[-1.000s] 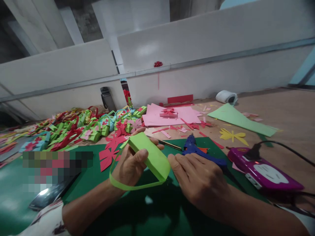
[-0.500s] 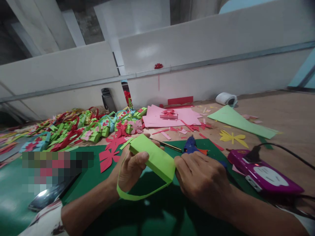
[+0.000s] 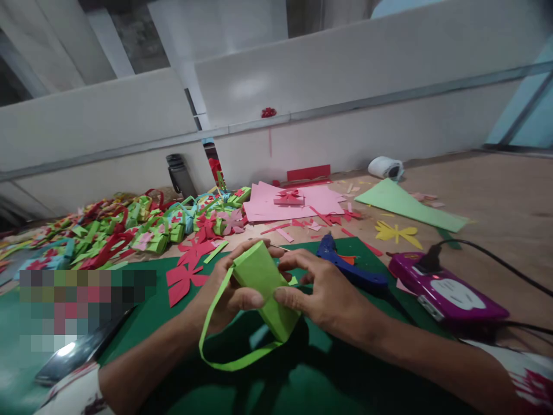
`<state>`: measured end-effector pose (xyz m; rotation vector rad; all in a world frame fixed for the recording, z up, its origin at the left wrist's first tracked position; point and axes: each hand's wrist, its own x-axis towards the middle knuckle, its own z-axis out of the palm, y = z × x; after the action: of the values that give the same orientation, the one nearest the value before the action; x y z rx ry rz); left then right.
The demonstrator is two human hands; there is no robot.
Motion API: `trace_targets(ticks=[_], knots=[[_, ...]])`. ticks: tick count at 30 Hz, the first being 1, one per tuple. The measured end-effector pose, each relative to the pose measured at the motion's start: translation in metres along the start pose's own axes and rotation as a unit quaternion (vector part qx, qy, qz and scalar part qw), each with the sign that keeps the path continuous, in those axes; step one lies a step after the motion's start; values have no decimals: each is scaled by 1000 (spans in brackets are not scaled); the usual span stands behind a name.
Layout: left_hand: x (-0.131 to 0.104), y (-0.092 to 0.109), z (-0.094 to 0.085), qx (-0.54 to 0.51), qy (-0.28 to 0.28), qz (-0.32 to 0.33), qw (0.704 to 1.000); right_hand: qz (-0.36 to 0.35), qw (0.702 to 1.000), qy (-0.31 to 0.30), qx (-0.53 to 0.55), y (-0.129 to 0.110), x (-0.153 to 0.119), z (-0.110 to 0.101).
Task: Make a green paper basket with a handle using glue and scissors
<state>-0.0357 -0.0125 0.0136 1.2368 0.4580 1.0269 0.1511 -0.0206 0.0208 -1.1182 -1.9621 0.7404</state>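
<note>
A light green paper basket with a long strip handle is held over the dark green cutting mat. My left hand grips its left side, thumb across the front. My right hand pinches its right side with thumb and fingers. The handle loops down below my left wrist. A blue glue gun lies on the mat just behind my right hand.
A purple power strip with a black cable sits to the right. Red paper flowers lie left of the basket, a heap of finished paper baskets further left. Pink sheets, a green sheet, a yellow cutout and a tape roll lie behind.
My right hand has moved from the basket's lower right end up onto its side and now pinches it. The basket has turned more upright.
</note>
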Motion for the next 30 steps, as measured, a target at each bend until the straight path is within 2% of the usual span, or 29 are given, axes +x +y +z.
trace_targets(ticks=[4,13,18,21,24,30], knots=[[0,-3,4,0,13,-17,1000,20,997,-23,65,0,1,2],[-2,0,3,21,16,-36,999,55,989,-37,131,-6,-1,-2],[0,-2,2,-14,6,-27,1000,23,994,-7,105,-2,1,-3],[0,-2,-1,-5,-5,-38,999,21,989,5,145,2,2,-2],[-1,0,-3,25,-1,-55,998,17,983,25,178,7,3,0],[-4,9,0,133,10,-80,988,-54,994,51,79,5,0,0]])
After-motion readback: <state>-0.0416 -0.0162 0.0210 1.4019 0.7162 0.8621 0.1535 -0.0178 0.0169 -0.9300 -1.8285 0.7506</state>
